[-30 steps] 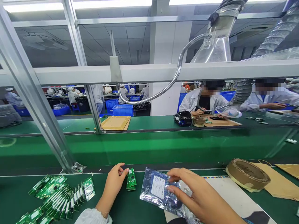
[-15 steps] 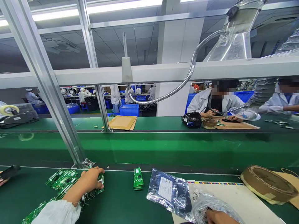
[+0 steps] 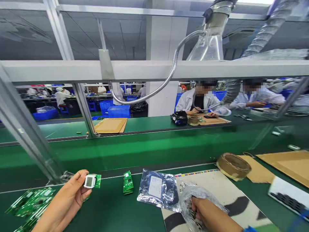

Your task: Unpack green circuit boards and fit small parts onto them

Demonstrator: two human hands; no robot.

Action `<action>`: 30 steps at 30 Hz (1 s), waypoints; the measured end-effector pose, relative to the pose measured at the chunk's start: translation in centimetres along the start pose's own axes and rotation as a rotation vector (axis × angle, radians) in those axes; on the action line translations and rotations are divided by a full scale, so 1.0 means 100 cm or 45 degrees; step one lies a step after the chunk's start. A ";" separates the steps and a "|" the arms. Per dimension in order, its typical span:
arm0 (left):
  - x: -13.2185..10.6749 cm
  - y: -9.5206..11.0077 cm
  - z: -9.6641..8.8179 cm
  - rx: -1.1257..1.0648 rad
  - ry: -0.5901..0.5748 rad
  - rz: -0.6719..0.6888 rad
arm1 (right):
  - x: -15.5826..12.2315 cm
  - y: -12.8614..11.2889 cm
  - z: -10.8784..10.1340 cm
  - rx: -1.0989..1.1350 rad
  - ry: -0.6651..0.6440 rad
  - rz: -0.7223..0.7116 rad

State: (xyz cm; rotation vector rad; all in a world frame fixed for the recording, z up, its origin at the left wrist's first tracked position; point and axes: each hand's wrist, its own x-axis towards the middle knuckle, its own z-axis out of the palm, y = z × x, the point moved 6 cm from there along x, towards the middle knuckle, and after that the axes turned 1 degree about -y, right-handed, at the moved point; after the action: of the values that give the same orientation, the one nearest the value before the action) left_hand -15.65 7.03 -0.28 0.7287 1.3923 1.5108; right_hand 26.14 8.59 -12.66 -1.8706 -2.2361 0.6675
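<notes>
Roughly mid-task at a green conveyor bench [image 3: 108, 209], the L hand [image 3: 64, 201] is raised near the bench's far edge, thumb & fingers pinching a small green PCB [image 3: 98, 180] w/ a white-framed display module [image 3: 89, 181] at its front. The R hand [image 3: 210, 214] is curled, fingers closed on a clear plastic bag [image 3: 201, 196] holding small dark parts, too blurred to ID. That bag sits on a white printed sheet [image 3: 231, 206] w/ black patches & a colour strip along its far edge. Just left of it, overlapping the sheet, lies a flat silver-blue anti-static bag [image 3: 156, 190] w/ a white label; contents can't be made out. Between the hands, a small stack of green PCBs [image 3: 127, 182] lies on the bench, and far left is an overlapping pile of PCBs [image 3: 31, 203]. To the right, a brown tape roll [image 3: 233, 166] sits on a cardboard sheet [image 3: 257, 169]. Beyond the glass divider, a co-worker in a white coat [image 3: 200, 101] has both hands at a cardboard mat [image 3: 212, 120]; farther back are blue plastic crates [image 3: 116, 111], contents not visible.
</notes>
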 end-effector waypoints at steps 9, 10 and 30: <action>-0.022 0.001 0.115 -0.571 -0.062 -0.323 | 0.000 -0.013 -0.010 -0.124 -0.140 -0.034; -0.024 0.001 0.124 -0.590 -0.095 -0.327 | -0.001 -0.016 -0.011 -0.134 -0.130 -0.042; -0.055 0.003 0.128 -0.510 -0.112 -0.381 | -0.005 -0.028 -0.019 -0.198 -0.199 -0.005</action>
State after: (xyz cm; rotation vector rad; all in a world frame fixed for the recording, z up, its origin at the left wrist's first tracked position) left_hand -2.15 7.48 3.23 0.3173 1.0338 1.4377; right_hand 24.53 8.19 -9.69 -1.9451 -2.4534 0.6791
